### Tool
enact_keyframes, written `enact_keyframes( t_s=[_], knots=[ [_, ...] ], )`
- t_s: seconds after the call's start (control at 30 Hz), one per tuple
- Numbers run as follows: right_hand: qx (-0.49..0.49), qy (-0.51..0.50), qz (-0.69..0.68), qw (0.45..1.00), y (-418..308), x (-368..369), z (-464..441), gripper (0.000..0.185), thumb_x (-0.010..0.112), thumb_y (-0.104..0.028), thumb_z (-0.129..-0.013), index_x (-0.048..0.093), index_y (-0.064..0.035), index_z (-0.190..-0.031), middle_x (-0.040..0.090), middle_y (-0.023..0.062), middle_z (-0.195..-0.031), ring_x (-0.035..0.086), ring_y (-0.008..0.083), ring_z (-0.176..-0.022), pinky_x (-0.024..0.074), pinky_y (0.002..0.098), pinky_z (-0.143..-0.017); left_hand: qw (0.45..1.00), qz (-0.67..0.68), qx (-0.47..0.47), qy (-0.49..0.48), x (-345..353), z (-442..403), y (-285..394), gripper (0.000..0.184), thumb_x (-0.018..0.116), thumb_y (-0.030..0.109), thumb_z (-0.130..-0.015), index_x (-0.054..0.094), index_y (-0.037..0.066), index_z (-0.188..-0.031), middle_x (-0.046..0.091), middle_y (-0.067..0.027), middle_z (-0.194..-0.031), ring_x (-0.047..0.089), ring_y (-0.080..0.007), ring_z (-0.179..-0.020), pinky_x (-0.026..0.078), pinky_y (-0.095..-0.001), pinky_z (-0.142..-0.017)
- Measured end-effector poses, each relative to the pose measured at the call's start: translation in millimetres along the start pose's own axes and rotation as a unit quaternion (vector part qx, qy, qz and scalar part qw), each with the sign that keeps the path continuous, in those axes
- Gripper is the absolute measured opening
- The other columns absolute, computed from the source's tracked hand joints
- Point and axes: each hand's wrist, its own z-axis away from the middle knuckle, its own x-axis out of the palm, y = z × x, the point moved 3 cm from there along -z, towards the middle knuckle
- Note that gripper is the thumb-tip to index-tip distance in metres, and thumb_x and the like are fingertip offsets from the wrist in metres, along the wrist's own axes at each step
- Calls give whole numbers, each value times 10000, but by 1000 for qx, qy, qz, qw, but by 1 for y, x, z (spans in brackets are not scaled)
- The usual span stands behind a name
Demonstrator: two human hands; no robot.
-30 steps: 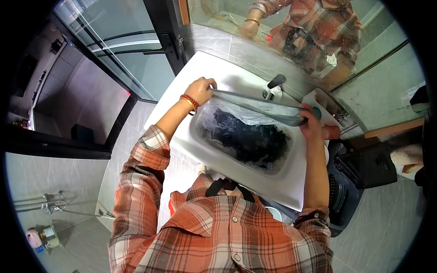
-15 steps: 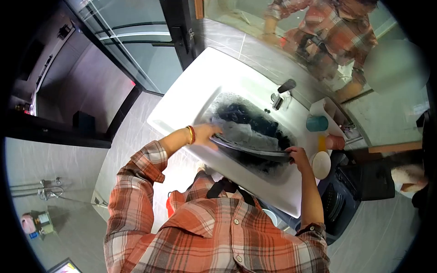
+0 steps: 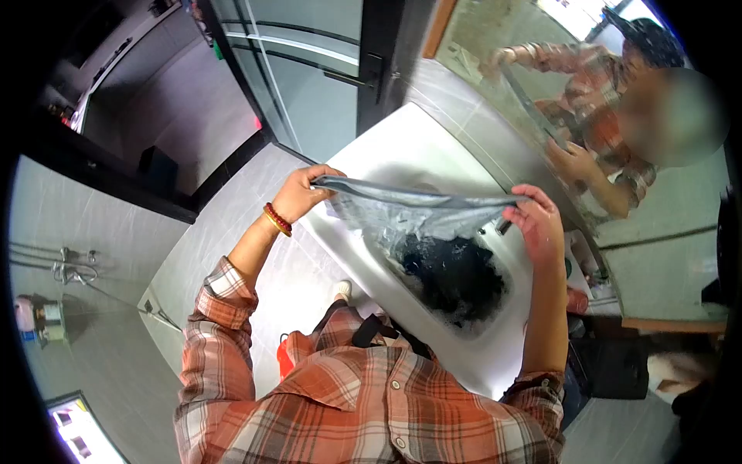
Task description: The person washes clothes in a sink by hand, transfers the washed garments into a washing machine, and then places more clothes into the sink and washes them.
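My left hand [image 3: 308, 192] pinches one end of a wet grey garment [image 3: 410, 216], and my right hand [image 3: 539, 222] grips its other end. The band along its top edge is stretched between the two hands, above the white sink [image 3: 402, 143]. Lower down, the thin grey cloth hangs toward the basin, where its bottom meets or overlaps the water. Dark wet cloth [image 3: 456, 278] lies in the basin with suds around it. Most of the faucet [image 3: 504, 226] is hidden behind my right hand and the garment.
A mirror [image 3: 525, 69] runs along the wall behind the sink. The glass door [image 3: 297, 77] with a dark frame stands beyond the sink's far left end. A reddish cup [image 3: 576, 300] and a black container [image 3: 614, 367] are right of the sink.
Both hands have risen from the basin, lifting the garment out of the water and spreading it by its band. The view has shifted, so the sink sits further right.
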Motion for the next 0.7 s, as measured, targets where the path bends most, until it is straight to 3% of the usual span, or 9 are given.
enact_keyframes(
  t_s=[0.1,0.2,0.37,0.43,0.5,0.53,0.63,0.67,0.7],
  knots=[
    [-56,-18,-40,997,-13,36,-34,189,492,19,-775,557,48,-950,570,106,-837,588,177,-685,514,287,-688,997,54,-11,51,-29,15,8,244,535,-16,-731,592,8,-967,600,-4,-837,534,-69,-798,442,-222,-731],
    [-73,-52,-70,994,-19,64,-65,196,498,33,-776,547,56,-964,584,113,-811,600,184,-689,517,294,-697,996,65,-19,62,-46,31,11,219,545,-1,-744,587,9,-959,597,1,-827,532,-65,-787,442,-219,-717],
    [-25,-61,-46,997,28,75,-123,245,505,36,-742,539,38,-985,564,106,-801,578,194,-677,511,308,-692,993,-107,-41,15,-26,47,-36,218,628,244,-805,612,59,-920,633,-54,-782,573,-123,-724,466,-269,-681],
    [49,-17,-28,998,75,65,-147,252,514,29,-724,537,21,-975,551,107,-826,565,205,-679,498,314,-718,997,-52,-56,7,2,53,-94,260,613,272,-815,603,51,-952,628,-78,-749,566,-134,-668,462,-277,-652],
    [113,4,5,994,117,54,-169,248,528,18,-720,536,14,-968,551,107,-860,565,209,-691,492,319,-735,990,-80,-115,3,19,55,-125,269,598,252,-800,600,64,-994,621,-151,-819,600,-252,-737,462,-334,-689],
    [114,6,10,993,127,57,-178,262,544,6,-718,534,15,-980,552,103,-847,565,210,-717,490,323,-755,983,-43,-178,19,23,54,-137,305,598,269,-788,588,52,-1002,608,-173,-794,593,-298,-738,464,-348,-682],
    [77,24,2,997,137,68,-204,309,580,-24,-717,529,14,-1019,558,94,-836,562,209,-781,481,327,-793,970,-108,-162,144,10,43,-152,277,595,242,-806,584,23,-976,616,-154,-737,606,-219,-675,467,-333,-626],
    [35,31,-17,999,137,79,-214,324,584,-31,-720,528,12,-1036,562,93,-850,562,206,-794,477,324,-792,964,-136,-175,147,2,35,-158,355,612,244,-761,554,18,-1029,607,-207,-805,602,-318,-784,471,-387,-675],
    [-8,39,-37,999,137,90,-218,338,587,-37,-723,526,9,-1052,566,92,-864,561,203,-807,473,321,-791,961,-137,-173,167,-2,29,-152,400,614,229,-753,524,36,-1092,606,-199,-883,598,-333,-811,474,-385,-708]
  ],
)
